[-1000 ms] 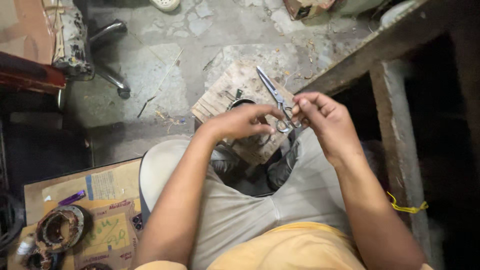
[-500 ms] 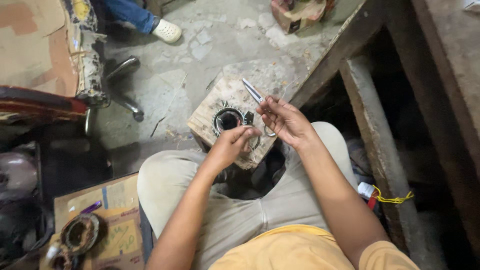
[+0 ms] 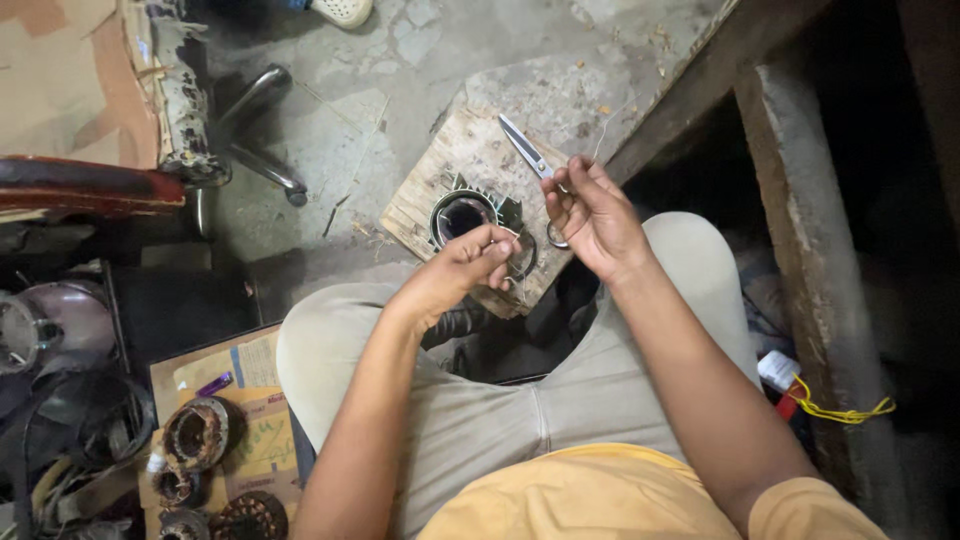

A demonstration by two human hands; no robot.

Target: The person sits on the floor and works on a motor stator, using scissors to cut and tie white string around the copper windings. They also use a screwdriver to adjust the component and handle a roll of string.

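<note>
Both hands are lower now: left hand (image 3: 462, 270) is pinching something at the stator ring (image 3: 465, 212), wire perhaps. Right hand (image 3: 590, 215) is gripping scissors (image 3: 530, 160) beside it.

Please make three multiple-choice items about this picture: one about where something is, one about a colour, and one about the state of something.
1. Where does the round metal motor part rest?
A. on the wooden block
B. on the cardboard
C. on the person's lap

2. What colour is the shirt of the person?
A. blue
B. yellow-orange
C. white

3. How does the right hand stand with the scissors?
A. it holds them, blades pointing up and away
B. they lie loose on the floor
C. they are put away in a box

Answers:
1. A: the ring sits on the wooden block on the floor, before the knees.
2. B: the cloth at the bottom edge is yellow-orange.
3. A: the fingers are around the handles, while the left hand is at the ring's rim.
</note>
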